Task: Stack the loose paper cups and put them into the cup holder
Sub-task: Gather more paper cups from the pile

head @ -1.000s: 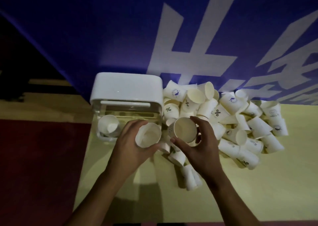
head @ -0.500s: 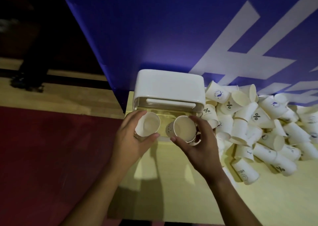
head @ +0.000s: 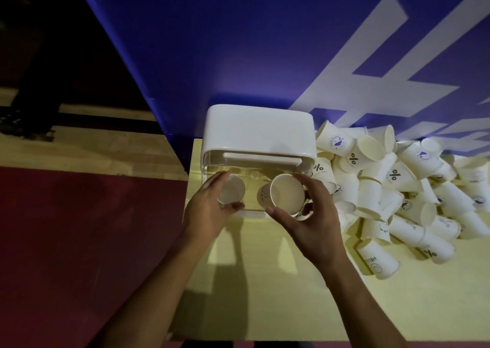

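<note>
- White paper cup stack [head: 285,194] gripped in the right hand [head: 310,217], mouth turned up toward the camera, long axis running away from the wrist and into the front of the cup holder [head: 258,146]; thumb under the near rim, fingers curled over the far rim.
- Second cup [head: 231,190], smaller in view, pinched by the left hand [head: 209,209], thumb below and fingers [head: 221,179] above, mouth also up; appears already lower inside the holder's clear front, left compartment.
- Both held loads side by side, close but apart; right one nearer the holder's right wall, left one nearer the left wall.
- Judged step: seating both into the holder; probably only a short push forward and down along each cup's axis left, then release.
- Whether the clear front is open or shut: cannot tell.
- Loose cups [head: 403,188] heaped just right of the holder, touching its right side, spreading toward the tabletop's right edge; right hand nearer for the next pick.
- Pale yellow tabletop [head: 291,294], holder standing at its far left corner against a blue banner [head: 238,42] with white lettering.
- Red floor [head: 79,241] beyond the tabletop's left edge; dim room.
</note>
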